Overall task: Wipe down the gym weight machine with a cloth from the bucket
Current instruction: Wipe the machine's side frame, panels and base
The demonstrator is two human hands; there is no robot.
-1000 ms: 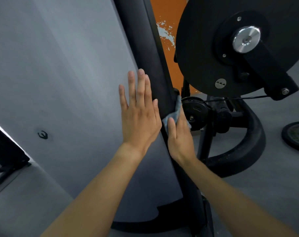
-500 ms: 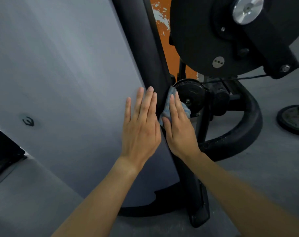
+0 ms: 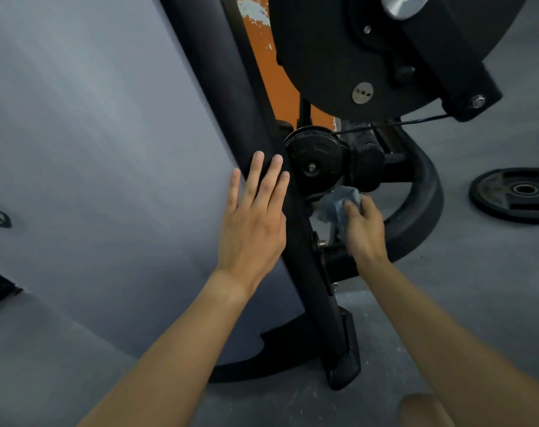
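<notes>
Fingers of your right hand bunch a blue cloth, blurred, just right of the black post and below the small pulley. Your left hand lies flat and spread, gripping nothing, across the post's left edge and the grey panel.

dim, even light | wide-angle edge bending | right hand motion-blurred
</notes>
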